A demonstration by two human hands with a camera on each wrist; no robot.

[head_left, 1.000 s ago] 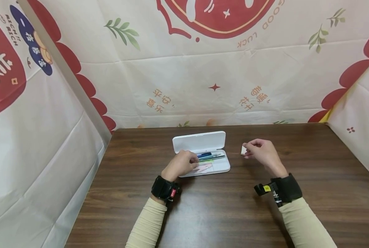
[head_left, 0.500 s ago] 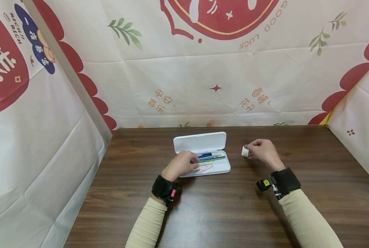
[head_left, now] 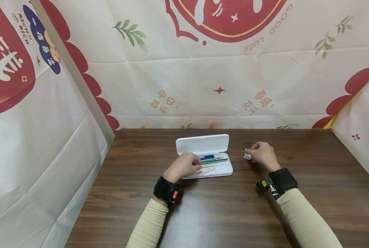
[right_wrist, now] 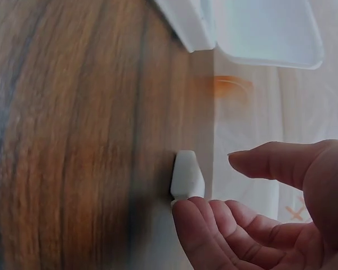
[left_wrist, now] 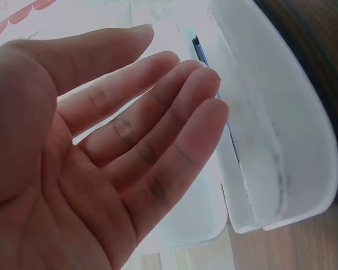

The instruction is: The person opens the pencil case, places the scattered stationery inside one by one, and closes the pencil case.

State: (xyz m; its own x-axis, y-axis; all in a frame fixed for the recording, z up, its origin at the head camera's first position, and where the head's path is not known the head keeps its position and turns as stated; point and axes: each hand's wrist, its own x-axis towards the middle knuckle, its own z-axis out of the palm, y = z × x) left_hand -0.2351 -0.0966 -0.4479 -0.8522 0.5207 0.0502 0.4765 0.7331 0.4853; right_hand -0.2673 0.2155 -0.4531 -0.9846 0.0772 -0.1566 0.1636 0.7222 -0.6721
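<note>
My left hand (head_left: 184, 166) is over the left part of an open white pencil case (head_left: 225, 168). In the left wrist view its fingers are gently bent, the thumb apart from them, with nothing in the palm. Inside the case lie a blue pen (head_left: 207, 157), several slim pencils (head_left: 217, 160) and a flat pink piece (head_left: 207, 169), partly hidden by that hand. To the right of the case, a small white eraser (right_wrist: 187, 175) sits on the table. My right hand (head_left: 263, 156) is beside it, fingertips right at its near end, the thumb standing off from it.
The case's raised lid (head_left: 203, 144) stands along its back side. All this is on a dark wooden table (head_left: 221, 213), with printed white cloth (head_left: 190, 79) hanging behind it and at both sides. A band with a camera is on each wrist.
The eraser, partly covered by the right fingers a second ago, now shows more of itself at their left. The left hand stays over the case. The head view has shifted slightly.
</note>
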